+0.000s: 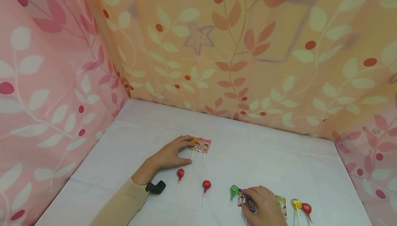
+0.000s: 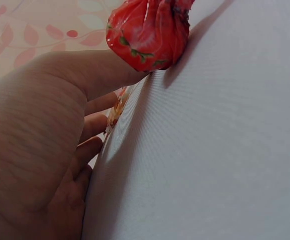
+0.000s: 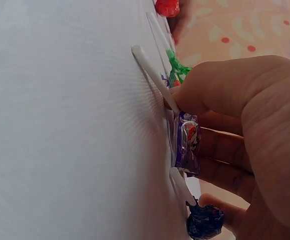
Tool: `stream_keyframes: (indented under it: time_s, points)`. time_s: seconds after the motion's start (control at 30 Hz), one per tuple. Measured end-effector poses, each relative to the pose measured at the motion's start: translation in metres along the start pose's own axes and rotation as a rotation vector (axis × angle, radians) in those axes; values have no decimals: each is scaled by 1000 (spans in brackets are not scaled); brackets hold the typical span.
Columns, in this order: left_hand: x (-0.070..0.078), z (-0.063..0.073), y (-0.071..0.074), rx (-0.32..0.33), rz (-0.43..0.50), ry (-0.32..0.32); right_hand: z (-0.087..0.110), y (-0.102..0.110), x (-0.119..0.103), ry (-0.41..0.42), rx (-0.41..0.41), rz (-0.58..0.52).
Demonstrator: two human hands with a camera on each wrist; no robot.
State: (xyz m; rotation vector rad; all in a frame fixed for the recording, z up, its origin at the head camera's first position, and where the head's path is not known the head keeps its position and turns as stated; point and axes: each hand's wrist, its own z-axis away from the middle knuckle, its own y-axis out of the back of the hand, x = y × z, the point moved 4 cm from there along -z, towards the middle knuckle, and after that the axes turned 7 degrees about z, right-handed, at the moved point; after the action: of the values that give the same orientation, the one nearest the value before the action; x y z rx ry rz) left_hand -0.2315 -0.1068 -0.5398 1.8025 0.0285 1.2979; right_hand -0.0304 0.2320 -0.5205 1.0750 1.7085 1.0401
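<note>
While the purple packet (image 1: 247,202) is pinched by the right hand (image 1: 266,207) just right of the green lollipop (image 1: 234,190), the yellow packet (image 1: 202,145), behind and left of it, is touched by the left hand (image 1: 173,153), fingers relaxed. Other lollipops (image 1: 206,184) are already laid out either side; the purple packet seemingly remains to be released, and only wrappers (image 2: 147,37) are seen as containers.
</note>
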Motion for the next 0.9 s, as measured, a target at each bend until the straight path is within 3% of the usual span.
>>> stream_keyframes:
  time_s: [0.57, 0.9]
  points:
    - [-1, 0, -1, -7, -11, 29, 0, 3, -2, 10, 52, 22]
    - [-2, 0, -1, -1, -16, 0, 0, 6, 0, 14, 89, 37]
